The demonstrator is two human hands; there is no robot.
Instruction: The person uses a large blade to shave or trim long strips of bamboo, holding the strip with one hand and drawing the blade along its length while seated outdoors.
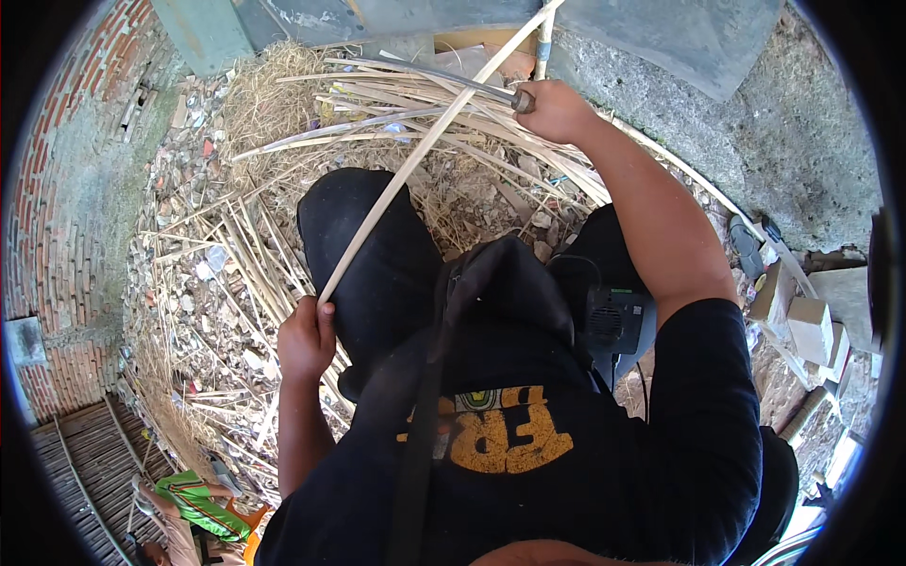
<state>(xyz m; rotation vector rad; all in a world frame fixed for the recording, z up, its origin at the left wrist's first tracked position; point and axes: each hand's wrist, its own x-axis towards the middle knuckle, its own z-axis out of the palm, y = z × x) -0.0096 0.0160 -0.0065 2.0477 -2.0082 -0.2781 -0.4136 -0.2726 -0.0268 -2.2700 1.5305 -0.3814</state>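
Note:
A long, pale bamboo strip point(396, 181) runs slantwise from my left thigh up past the top edge. My left hand point(307, 338) is closed around its lower end beside my left knee. Farther off, my right hand point(557, 111) grips the handle of a long-bladed knife point(491, 91). Its dark blade points left and crosses the strip near the upper middle; whether the edge touches the strip I cannot tell. Beyond my knees lies a heap of split bamboo strips point(377, 99), and more loose strips point(250, 250) are scattered left of my left leg.
Rubble and wood shavings point(274, 104) cover the ground. A brick wall point(66, 208) stands at left, a rough concrete wall point(783, 141) at right. Wooden blocks point(810, 325) and a sandal point(745, 247) lie at right. Another person in a green shirt point(203, 505) is at lower left.

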